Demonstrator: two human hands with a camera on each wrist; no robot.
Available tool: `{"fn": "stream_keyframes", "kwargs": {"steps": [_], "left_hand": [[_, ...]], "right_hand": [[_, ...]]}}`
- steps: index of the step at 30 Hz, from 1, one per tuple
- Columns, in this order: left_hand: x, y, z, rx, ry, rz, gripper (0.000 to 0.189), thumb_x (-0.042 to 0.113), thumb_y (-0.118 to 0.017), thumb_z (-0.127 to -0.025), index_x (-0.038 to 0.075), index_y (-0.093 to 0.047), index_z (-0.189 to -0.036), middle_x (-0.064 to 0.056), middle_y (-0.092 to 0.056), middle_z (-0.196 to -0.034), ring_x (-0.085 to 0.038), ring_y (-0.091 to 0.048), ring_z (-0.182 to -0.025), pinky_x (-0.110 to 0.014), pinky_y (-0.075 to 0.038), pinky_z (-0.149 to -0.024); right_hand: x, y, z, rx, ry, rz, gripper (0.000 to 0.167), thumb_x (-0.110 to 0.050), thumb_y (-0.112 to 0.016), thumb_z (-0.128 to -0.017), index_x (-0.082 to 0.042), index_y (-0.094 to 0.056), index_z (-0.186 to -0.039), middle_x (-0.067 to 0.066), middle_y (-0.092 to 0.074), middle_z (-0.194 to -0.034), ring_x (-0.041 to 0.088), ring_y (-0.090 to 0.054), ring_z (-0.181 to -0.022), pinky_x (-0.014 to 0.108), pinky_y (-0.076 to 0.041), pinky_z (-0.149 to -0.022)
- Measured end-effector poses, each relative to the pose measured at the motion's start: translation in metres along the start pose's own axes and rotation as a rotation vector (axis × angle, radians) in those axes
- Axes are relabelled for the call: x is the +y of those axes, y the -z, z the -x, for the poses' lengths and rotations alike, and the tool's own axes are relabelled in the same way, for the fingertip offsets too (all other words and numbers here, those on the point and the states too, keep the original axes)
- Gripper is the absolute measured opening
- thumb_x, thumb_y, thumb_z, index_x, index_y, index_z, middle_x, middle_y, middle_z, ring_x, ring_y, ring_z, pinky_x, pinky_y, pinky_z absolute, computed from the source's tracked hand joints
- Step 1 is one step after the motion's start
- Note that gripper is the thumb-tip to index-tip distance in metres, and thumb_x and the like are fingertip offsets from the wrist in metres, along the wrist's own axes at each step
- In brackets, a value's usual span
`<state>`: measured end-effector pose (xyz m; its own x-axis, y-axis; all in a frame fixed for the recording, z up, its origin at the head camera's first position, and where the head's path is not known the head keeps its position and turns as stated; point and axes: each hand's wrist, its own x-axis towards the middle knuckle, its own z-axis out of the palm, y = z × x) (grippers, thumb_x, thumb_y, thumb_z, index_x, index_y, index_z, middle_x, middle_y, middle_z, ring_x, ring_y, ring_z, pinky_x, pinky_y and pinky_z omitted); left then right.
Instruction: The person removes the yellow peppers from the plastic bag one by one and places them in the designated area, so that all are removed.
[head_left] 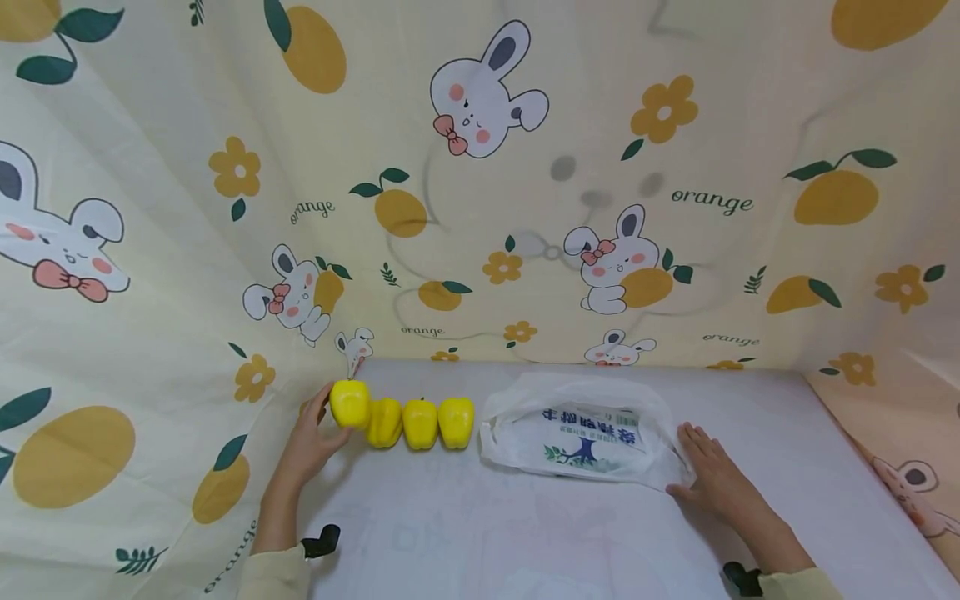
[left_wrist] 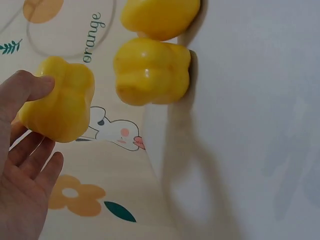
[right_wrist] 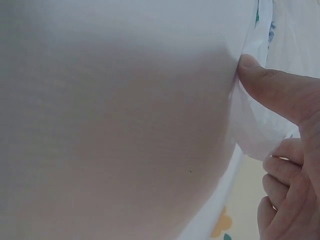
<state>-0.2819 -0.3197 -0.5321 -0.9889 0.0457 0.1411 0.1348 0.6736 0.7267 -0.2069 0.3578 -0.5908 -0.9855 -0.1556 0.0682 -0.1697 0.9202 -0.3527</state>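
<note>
My left hand (head_left: 307, 447) grips a yellow bell pepper (head_left: 350, 405) at the left end of a row. In the left wrist view the thumb lies over this pepper (left_wrist: 64, 102) and fingers support it from below, clear of the table. Three more yellow peppers stand side by side to its right: one (head_left: 385, 425) nearest, one in the middle (head_left: 420, 425), one at the far end (head_left: 457, 423). A white plastic bag (head_left: 517, 446) with blue and green print lies flat. My right hand (head_left: 716, 479) rests at its right edge, the extended thumb touching the plastic (right_wrist: 257, 120).
The white tabletop (head_left: 480, 533) runs toward me in front of the peppers and bag. A cloth (head_left: 465, 275) printed with rabbits, oranges and flowers hangs behind and along both sides. The bag lies just right of the last pepper.
</note>
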Motion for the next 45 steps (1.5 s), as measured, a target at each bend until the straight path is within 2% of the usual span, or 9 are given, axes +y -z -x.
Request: {"fn": "stream_keyframes", "kwargs": {"steps": [11,25,31,36,45], "left_hand": [[-0.02,0.0,0.002,0.005,0.015,-0.007,0.095,0.008,-0.075,-0.097,0.001,-0.015,-0.17,-0.029,-0.024,-0.17,-0.049,-0.028,-0.156,-0.064,-0.026,-0.128],[-0.041,-0.007,-0.001,-0.06,0.128,-0.015,0.098,0.008,-0.074,-0.1,0.005,-0.008,-0.172,-0.027,-0.012,-0.176,-0.048,-0.021,-0.16,-0.06,-0.024,-0.13],[-0.052,-0.009,-0.006,-0.085,0.117,0.006,0.096,0.003,-0.073,-0.099,0.001,-0.009,-0.171,-0.029,-0.014,-0.175,-0.05,-0.02,-0.159,-0.061,-0.024,-0.13],[-0.056,-0.013,-0.011,-0.106,0.098,0.032,0.092,-0.001,-0.071,-0.1,-0.004,-0.01,-0.169,-0.033,-0.011,-0.173,-0.054,-0.019,-0.158,-0.062,-0.025,-0.129],[-0.051,-0.018,-0.016,-0.135,0.157,0.012,0.092,0.001,-0.069,-0.102,0.0,-0.007,-0.17,-0.034,-0.014,-0.172,-0.053,-0.02,-0.158,-0.064,-0.023,-0.129]], "right_hand": [[-0.001,0.002,0.002,-0.013,0.001,-0.014,0.11,-0.029,-0.091,-0.083,0.018,-0.027,-0.159,0.042,-0.024,-0.165,0.06,-0.022,-0.153,0.067,-0.013,-0.13],[-0.004,0.002,0.002,-0.011,-0.017,-0.006,0.11,-0.028,-0.093,-0.082,0.017,-0.029,-0.159,0.041,-0.025,-0.165,0.06,-0.023,-0.153,0.069,-0.015,-0.129],[-0.003,0.002,0.002,-0.007,-0.01,-0.002,0.11,-0.027,-0.093,-0.081,0.017,-0.029,-0.159,0.041,-0.026,-0.165,0.06,-0.024,-0.152,0.069,-0.017,-0.129],[-0.002,0.001,0.003,-0.015,-0.015,-0.01,0.11,-0.027,-0.093,-0.082,0.017,-0.028,-0.159,0.041,-0.025,-0.165,0.06,-0.023,-0.153,0.068,-0.014,-0.13],[-0.002,0.003,0.004,-0.011,-0.006,-0.021,0.109,-0.028,-0.091,-0.083,0.017,-0.028,-0.16,0.04,-0.025,-0.166,0.06,-0.022,-0.153,0.067,-0.013,-0.13]]}}
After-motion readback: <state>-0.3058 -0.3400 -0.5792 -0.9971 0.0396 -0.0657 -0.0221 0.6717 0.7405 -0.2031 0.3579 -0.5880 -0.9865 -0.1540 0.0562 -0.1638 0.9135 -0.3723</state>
